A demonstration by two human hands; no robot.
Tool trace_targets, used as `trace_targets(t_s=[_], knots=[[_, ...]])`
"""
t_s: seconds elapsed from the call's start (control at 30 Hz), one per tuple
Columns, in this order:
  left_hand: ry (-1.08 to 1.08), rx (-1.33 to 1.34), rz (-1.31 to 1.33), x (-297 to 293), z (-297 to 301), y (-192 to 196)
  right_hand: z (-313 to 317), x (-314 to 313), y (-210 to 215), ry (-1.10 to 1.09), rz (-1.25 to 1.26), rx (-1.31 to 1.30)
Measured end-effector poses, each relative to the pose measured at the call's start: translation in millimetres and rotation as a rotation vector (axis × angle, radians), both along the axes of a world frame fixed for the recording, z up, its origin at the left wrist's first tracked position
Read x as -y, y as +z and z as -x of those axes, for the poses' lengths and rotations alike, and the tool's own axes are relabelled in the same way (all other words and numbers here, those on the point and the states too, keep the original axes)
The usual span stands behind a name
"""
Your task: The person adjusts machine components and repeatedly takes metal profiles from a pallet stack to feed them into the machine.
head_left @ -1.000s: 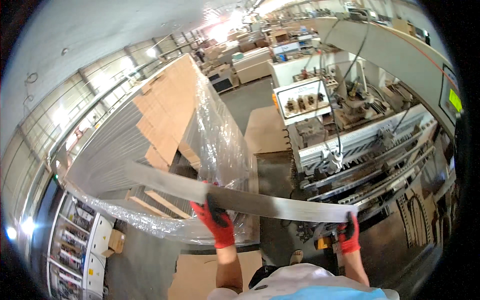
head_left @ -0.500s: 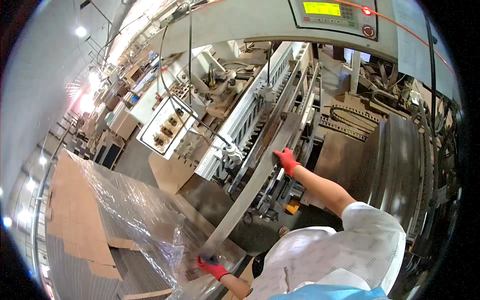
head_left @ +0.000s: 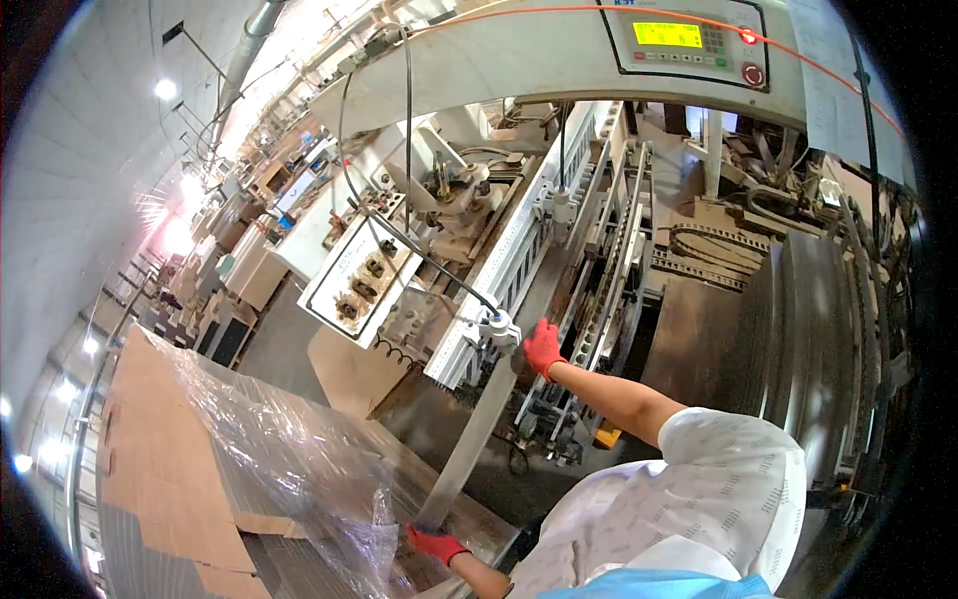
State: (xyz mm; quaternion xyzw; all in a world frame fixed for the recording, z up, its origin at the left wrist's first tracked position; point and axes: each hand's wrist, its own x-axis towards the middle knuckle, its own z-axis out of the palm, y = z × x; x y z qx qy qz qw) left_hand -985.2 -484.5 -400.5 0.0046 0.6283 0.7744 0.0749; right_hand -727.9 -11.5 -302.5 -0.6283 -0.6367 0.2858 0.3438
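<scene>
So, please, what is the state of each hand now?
Left hand: closed on the near end of the long grey board.
Right hand: at the board's edge; whether it grips cannot be told.

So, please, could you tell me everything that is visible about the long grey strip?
This narrow, flat grey strip has straight long edges; it looks like board, but I cannot be sure. It slants up and rightward from the left hand, which holds its near end, to the white rail, where a white clamp hides part of it. The right hand is at its right edge.
</scene>
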Motion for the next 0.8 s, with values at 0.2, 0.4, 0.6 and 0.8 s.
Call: trace_targets(t_s=[0.2, 0.4, 0.6, 0.8], knots=[[0.026, 0.079, 0.009, -10.3, 20.0, 18.7, -4.4, -8.9, -9.4, 0.098, -0.029, -0.150], [-0.134, 0.039, -0.064, -41.3, 14.7, 36.3, -17.9, -20.1, -17.5, 0.129, -0.099, -0.217], [0.072, -0.354, 0.616, -25.7, 18.5, 13.4, -28.1, -25.3, -16.6, 0.236, -0.157, -0.183], [-0.027, 0.081, -0.007, -19.9, 25.0, 14.5, -36.4, -33.0, -22.8, 0.323, -0.253, -0.117]])
